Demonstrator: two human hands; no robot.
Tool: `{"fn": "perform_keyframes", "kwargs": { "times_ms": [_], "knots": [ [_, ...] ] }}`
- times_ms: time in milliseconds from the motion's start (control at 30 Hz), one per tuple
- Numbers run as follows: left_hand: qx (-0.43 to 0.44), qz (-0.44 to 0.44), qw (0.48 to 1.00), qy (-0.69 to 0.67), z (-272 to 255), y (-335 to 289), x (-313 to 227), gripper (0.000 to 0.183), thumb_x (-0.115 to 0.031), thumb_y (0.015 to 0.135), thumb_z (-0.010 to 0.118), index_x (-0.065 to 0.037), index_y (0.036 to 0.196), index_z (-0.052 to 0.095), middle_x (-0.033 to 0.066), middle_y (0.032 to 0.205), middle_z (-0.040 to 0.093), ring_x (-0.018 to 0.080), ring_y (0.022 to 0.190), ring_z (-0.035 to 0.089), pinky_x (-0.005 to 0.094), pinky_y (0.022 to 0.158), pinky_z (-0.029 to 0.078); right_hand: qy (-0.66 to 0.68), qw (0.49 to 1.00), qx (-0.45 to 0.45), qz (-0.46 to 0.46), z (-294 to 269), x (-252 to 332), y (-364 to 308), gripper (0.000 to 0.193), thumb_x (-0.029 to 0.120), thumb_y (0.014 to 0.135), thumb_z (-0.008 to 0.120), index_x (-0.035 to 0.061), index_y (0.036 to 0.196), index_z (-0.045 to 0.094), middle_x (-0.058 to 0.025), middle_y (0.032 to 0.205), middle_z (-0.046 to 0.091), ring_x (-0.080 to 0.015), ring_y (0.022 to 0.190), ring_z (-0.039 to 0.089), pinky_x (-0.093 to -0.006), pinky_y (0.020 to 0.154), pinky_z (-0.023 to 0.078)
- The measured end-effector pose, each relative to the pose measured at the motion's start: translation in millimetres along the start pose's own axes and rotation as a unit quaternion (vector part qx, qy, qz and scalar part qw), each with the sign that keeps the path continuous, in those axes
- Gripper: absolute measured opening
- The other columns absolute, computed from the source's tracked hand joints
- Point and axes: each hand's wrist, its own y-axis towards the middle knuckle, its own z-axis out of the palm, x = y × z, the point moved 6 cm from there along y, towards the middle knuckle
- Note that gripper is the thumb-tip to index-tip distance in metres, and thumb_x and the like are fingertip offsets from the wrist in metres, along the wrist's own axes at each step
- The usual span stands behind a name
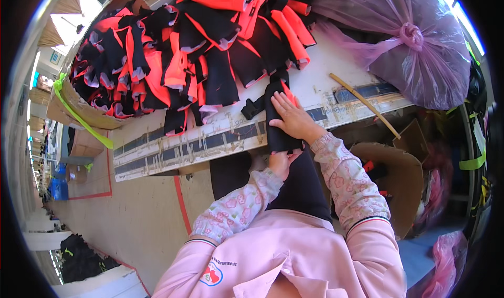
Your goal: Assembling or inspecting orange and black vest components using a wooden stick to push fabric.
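Note:
A black, sleeve-like fabric piece point(280, 132) with a bit of bright orange at one side lies across the table's near edge, its lower end hanging toward me. My left hand point(281, 163) pinches that lower end, some of its fingers hidden by the cloth. Flat on the upper part rests my right hand point(293, 118), fingers stretched out and thumb pointing left. A dark strap-like bit point(253, 109) sticks out to the left of the piece. Just beyond is a large heap of similar black and orange fabric pieces point(210, 51).
The white table point(336, 72) has a worn, taped front edge. A wooden stick point(366, 106) juts over that edge at right, near a knotted purple plastic bag point(404, 51). Below stands an open cardboard box point(394, 177). A yellow-green strip point(79, 117) hangs at left.

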Motion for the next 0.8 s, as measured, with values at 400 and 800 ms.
{"fn": "perform_keyframes", "kwargs": {
  "times_ms": [400, 800],
  "knots": [
    [0.015, -0.014, 1.000, -0.008, 9, -12, -5, 0.026, -0.024, 0.095, 0.040, -0.007, 0.099, 0.059, 0.0067, 0.092, 0.064, 0.0163, 0.084, 0.062, 0.0297, 0.078, 0.051, -0.363, 0.822, -0.029, 0.437, -161, -183, -209, 0.055, 0.006, 0.073, 0.061, 0.0111, 0.125, 0.044, -0.0137, 0.114, 0.055, -0.0318, 0.111, 0.048, -0.0497, 0.095, 0.036],
    [0.019, -0.050, 0.999, -0.011, 8, -13, -6, 0.028, -0.021, 0.096, 0.039, -0.001, 0.106, 0.055, 0.0128, 0.096, 0.063, 0.0246, 0.089, 0.063, 0.0380, 0.082, 0.053, 0.109, 0.930, 0.011, 0.350, -129, -152, -244, 0.015, 0.012, 0.077, 0.066, 0.0041, 0.084, 0.056, -0.0057, 0.061, 0.055, -0.0160, 0.055, 0.054, -0.0296, 0.050, 0.042]
  ]
}}
